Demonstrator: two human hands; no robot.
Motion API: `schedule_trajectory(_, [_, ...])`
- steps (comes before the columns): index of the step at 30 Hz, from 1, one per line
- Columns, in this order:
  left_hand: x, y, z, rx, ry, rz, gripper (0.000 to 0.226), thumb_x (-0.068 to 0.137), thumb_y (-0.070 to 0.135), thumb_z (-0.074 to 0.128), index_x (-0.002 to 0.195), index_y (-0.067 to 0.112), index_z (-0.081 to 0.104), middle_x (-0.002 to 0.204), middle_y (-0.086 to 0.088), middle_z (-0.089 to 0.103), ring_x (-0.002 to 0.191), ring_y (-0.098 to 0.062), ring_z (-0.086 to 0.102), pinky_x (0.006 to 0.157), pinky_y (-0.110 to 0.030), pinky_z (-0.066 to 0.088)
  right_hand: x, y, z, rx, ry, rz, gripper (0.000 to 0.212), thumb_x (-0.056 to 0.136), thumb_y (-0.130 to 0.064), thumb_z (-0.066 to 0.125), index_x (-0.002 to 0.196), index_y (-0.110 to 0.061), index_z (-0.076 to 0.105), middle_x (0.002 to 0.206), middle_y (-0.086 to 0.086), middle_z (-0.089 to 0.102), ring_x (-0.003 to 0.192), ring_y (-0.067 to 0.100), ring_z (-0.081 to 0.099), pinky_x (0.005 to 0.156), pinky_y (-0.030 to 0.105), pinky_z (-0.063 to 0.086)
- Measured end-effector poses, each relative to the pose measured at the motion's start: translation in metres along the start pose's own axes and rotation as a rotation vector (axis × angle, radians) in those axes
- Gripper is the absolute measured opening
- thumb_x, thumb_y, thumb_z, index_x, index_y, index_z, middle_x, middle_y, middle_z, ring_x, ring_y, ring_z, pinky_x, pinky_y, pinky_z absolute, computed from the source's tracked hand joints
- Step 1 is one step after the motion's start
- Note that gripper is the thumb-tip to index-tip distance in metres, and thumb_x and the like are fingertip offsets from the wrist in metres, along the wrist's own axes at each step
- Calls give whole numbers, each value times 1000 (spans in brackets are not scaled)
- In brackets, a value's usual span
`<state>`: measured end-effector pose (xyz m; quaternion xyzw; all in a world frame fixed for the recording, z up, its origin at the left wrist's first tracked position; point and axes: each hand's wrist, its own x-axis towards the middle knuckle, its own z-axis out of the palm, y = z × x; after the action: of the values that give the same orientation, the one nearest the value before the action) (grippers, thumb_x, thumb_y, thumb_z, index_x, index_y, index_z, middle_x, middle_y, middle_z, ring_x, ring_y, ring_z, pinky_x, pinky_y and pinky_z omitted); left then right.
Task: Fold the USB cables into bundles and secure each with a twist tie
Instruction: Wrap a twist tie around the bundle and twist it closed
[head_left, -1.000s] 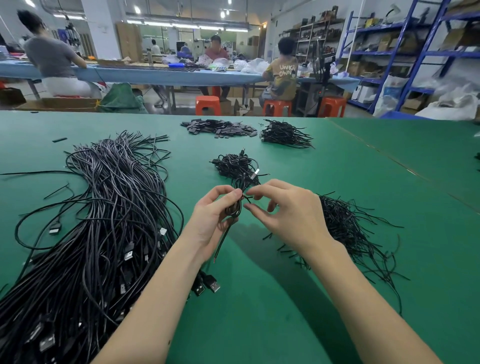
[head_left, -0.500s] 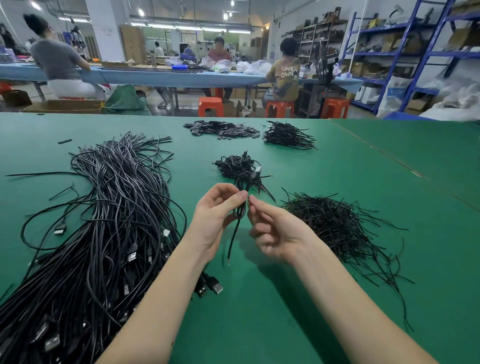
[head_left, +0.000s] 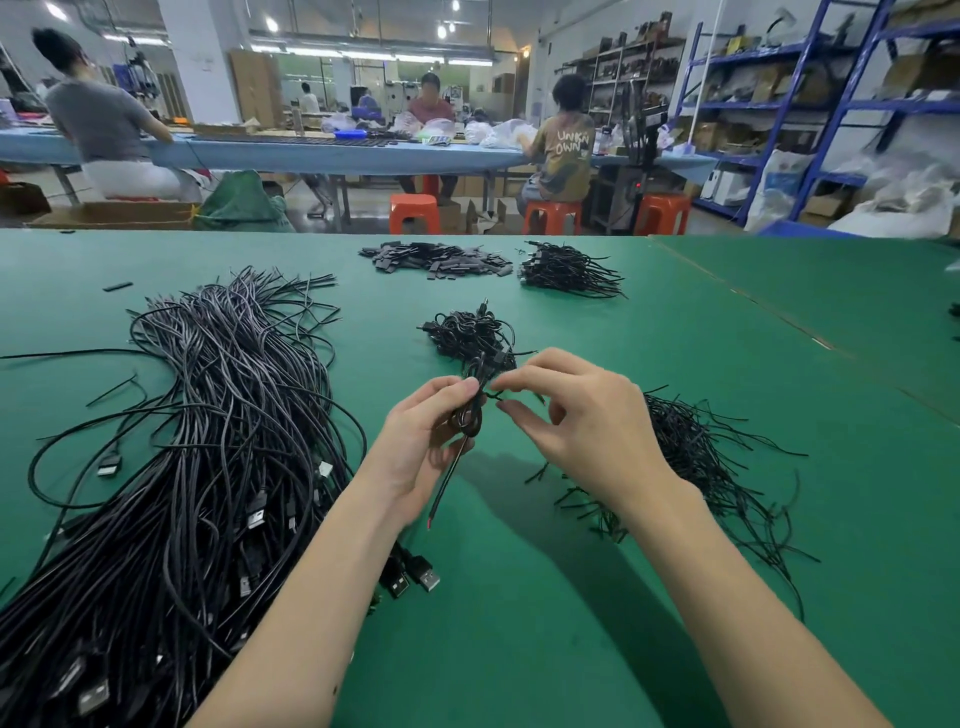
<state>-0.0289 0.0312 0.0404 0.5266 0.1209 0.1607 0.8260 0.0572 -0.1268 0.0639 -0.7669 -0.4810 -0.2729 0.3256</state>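
Two hands meet above the middle of the green desk (head_left: 571, 597). We note the left hand (head_left: 423, 441) with its fingers (head_left: 457, 387) curled round a folded USB cable bundle (head_left: 470, 415), thumb and forefinger pinching it near the top; one loose cable end hangs down from the bundle past the palm toward the desk. The right hand (head_left: 582, 421) pinches a twist tie (head_left: 493, 397) between thumb and forefinger, just beside the bundle's waist; the remaining fingers are loosely bent. We cannot tell whether the tie already wraps the bundle.

Just behind the hands lies a small heap of tied bundles (head_left: 467, 338). Under and to the right of the right wrist spreads a loose pile of black twist ties (head_left: 701, 467). To the left, a large mass of unfolded USB cables (head_left: 208, 441) runs from the near edge toward the far side, plugs (head_left: 410, 574) showing near the left forearm.

Farther back on the desk sit a flat pile of small dark pieces (head_left: 436, 260) and, beside it on the right, another heap of short black cables (head_left: 566, 270).

Beyond the desk, three people sit at a long blue-topped table (head_left: 311, 153), with orange stools (head_left: 415, 213) below it and blue shelving (head_left: 831, 104) at right.
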Motion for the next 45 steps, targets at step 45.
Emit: schedule_trajectory(45, [-1,2,0,66,-82,-75,38,73,30,74,105,11,66,79,2,64,67,-10,55,56,-19,49,2,14,-13,153,-34,-176,10,89,-31,78,95,-23,80,98,-13,73,59,11,60,57,33,53])
